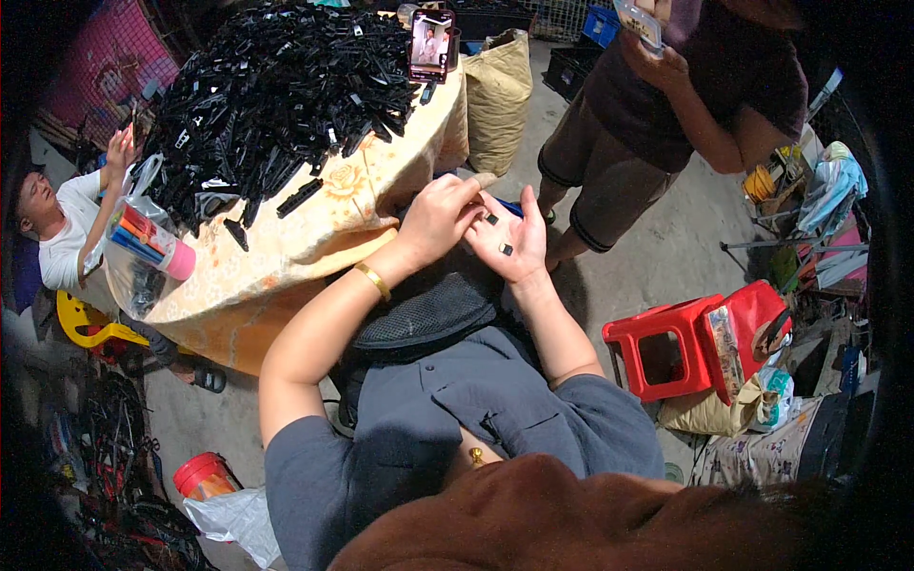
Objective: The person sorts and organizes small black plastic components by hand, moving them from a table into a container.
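My right hand (517, 243) is turned palm up with its fingers mostly stretched out. On its palm lies a small black piece (506, 249) with a pale edge. A second small black piece (490, 219) sits near the base of its fingers, close to my left fingertips. My left hand (440, 224), with a gold bangle (374, 281) on the wrist, reaches over the right fingers. Its own fingers are pinched together, and what they hold is hidden. A tan covering (485, 179) shows at a fingertip where the hands meet.
Ahead, a heap of black plastic parts (276, 105) covers much of a table with a flowered cloth (314, 233). A phone (431, 46) stands at its edge. One person (657, 114) stands ahead right; another (71, 224) sits left. Red stools (666, 347) and a sack (497, 105) stand nearby.
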{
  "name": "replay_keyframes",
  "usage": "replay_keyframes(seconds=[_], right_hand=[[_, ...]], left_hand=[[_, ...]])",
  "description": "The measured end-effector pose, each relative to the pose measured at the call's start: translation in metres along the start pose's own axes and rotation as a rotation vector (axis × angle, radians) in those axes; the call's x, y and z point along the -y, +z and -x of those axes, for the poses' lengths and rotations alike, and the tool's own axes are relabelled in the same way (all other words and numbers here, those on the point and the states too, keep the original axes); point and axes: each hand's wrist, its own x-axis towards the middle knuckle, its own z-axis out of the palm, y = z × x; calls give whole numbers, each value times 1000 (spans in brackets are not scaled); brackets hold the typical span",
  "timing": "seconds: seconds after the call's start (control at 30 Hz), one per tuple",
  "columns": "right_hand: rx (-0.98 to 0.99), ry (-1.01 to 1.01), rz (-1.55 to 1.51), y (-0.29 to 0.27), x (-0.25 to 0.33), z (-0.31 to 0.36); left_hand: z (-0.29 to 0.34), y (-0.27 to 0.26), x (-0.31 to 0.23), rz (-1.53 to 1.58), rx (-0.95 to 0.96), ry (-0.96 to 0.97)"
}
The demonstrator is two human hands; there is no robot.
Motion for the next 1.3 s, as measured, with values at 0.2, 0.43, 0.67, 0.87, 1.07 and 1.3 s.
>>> replay_keyframes(seconds=[0.2, 0.43, 0.67, 0.87, 1.07, 1.3], right_hand=[[-14, -13, 12, 3, 0, 2], [0, -8, 7, 5, -1, 1], [-16, -20, 8, 7, -1, -1], [-28, -29, 38, 8, -2, 1], [30, -8, -19, -2, 2, 0], [16, -58, 165, 5, -4, -2]], left_hand=[[6, -4, 3, -90, -44, 182], [11, -8, 4, -80, -17, 181], [9, -12, 0, -24, -4, 92], [9, -12, -5, 6, 18, 51], [6, -9, -19, 60, 31, 79], [10, 1, -36, 89, 76, 110]])
